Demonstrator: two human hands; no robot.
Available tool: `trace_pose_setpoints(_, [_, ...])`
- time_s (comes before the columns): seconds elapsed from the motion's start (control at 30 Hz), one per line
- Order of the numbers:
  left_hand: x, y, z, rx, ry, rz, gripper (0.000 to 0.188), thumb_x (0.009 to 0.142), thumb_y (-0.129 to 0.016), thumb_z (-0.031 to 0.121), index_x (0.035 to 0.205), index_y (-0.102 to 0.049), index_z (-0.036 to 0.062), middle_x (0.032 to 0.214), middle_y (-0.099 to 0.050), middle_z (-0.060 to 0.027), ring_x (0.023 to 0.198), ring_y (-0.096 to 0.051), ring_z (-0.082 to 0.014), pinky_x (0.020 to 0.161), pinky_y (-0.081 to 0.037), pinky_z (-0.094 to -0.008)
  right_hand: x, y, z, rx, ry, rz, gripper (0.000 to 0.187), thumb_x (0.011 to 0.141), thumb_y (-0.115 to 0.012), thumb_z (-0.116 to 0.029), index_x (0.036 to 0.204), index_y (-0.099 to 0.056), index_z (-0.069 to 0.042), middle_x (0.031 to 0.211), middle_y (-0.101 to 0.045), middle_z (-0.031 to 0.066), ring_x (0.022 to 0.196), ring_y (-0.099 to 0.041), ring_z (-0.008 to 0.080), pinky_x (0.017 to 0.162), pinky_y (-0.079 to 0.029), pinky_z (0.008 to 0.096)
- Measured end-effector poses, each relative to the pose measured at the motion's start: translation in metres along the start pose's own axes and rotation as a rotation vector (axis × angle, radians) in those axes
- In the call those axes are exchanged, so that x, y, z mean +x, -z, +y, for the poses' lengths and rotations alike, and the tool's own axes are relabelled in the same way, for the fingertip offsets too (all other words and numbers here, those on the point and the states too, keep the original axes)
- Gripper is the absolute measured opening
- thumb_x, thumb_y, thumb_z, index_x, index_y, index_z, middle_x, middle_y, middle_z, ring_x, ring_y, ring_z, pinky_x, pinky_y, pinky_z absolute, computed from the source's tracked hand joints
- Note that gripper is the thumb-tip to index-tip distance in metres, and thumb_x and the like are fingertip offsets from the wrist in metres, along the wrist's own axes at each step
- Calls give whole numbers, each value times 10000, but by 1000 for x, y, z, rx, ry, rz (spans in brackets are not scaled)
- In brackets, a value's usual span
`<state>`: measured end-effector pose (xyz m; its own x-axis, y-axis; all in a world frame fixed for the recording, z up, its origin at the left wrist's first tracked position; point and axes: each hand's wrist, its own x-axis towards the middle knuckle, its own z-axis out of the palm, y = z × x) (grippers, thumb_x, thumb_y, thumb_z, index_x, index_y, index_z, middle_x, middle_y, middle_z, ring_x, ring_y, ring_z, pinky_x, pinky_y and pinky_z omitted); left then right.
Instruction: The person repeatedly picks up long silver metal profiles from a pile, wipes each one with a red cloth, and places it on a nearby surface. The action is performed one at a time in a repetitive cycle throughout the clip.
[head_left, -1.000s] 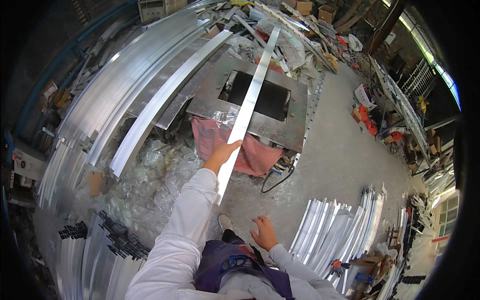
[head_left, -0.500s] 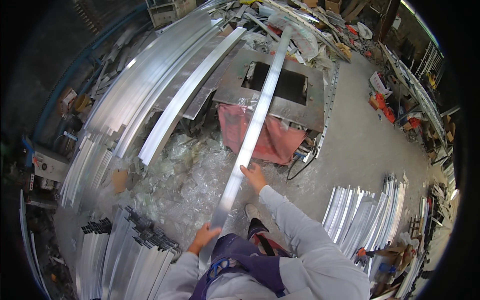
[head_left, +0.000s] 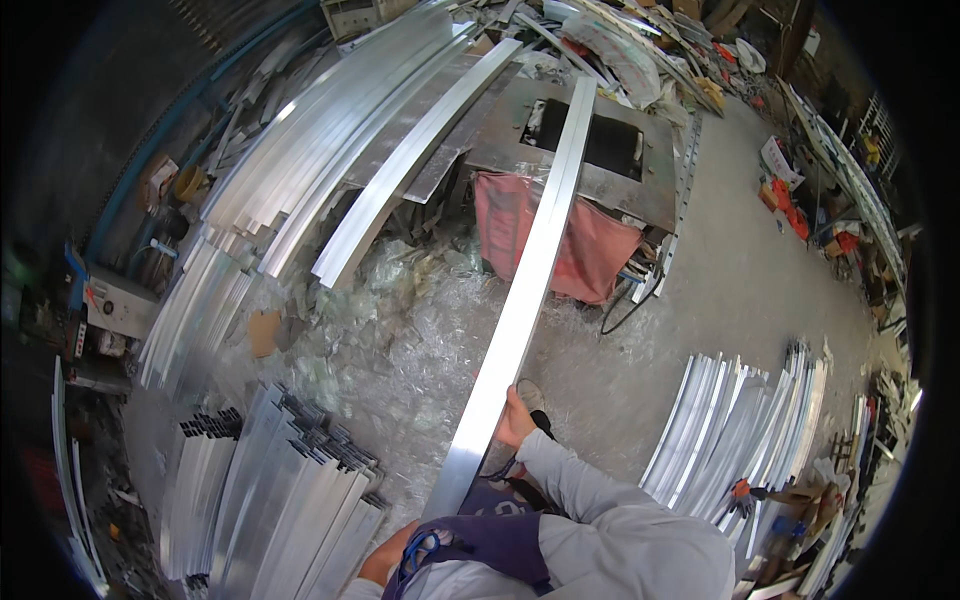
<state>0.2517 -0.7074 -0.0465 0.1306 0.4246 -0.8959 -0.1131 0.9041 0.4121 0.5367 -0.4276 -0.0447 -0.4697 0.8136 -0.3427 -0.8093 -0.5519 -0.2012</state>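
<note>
A long, straight silver aluminium profile (head_left: 535, 290) slants away from my body, its far end above the metal bench. My right hand (head_left: 514, 420) is closed around the profile's right edge, a forearm's length ahead of my waist. Close to my body, my left hand (head_left: 390, 552) is at the profile's near end, its fingers partly hidden by my purple apron (head_left: 490, 548). Past the hands stands the metal bench (head_left: 655, 150), with a dark rectangular opening and a red cloth (head_left: 610, 255) hanging from its front.
Another profile (head_left: 400, 170) lies left of the bench, beside a big stack of profiles (head_left: 320, 130). Upright profile bundles stand at lower left (head_left: 270, 480) and right (head_left: 710, 430). Crumpled clear plastic film (head_left: 390, 310) covers the floor. A black cable (head_left: 630, 322) loops beside the bench.
The profile has come nearer to my body and now shows its broad face. Both hands have moved down toward my waist; my view has shifted slightly.
</note>
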Motion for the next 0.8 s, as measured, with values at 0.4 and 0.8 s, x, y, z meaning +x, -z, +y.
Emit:
trace_pose_setpoints(0.4, [159,-240,375,567,-599,3,569,815,-735,408,1157,-626,-34,1057,-681,-151,964,-637,-209,841,-493,-332,100,-19,-204,-526,342,344,639,988,-422,-532,1394,-405,-38,1256,-565,137,1065,-594,228,885,-496,382])
trace_pose_setpoints(0.8, [184,-322,516,567,-612,-133,636,863,-667,445,1273,-561,-29,1193,-635,-122,1065,-589,-211,916,-454,-327,65,12,-299,-1690,653,603,597,784,-717,-131,1310,-467,1,1198,-581,175,1065,-579,329,907,-478,385])
